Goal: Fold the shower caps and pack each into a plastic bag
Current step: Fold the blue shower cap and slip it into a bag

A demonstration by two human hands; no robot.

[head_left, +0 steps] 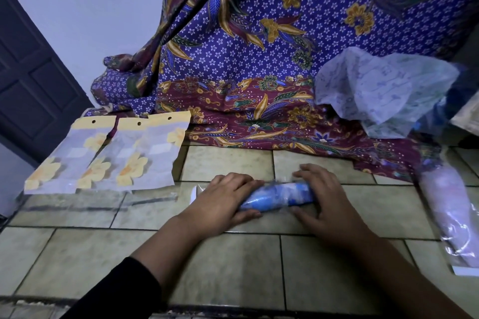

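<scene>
Tiled floor bears printed bags, batik cloth, perhaps bagged cap

A rolled blue cap, wrapped in a clear bag, is seen lying crosswise on a tiled top. Its 9 o'clock end is covered by the left hand and its 3 o'clock end by the right hand, fingers laid fairly straight over it and thumbs on the near side. Flowered bags are spread at 10 o'clock. A batik cloth is draped at 12 o'clock, with a loose cap on it at 2 o'clock. A filled bag lies at 3 o'clock.
</scene>
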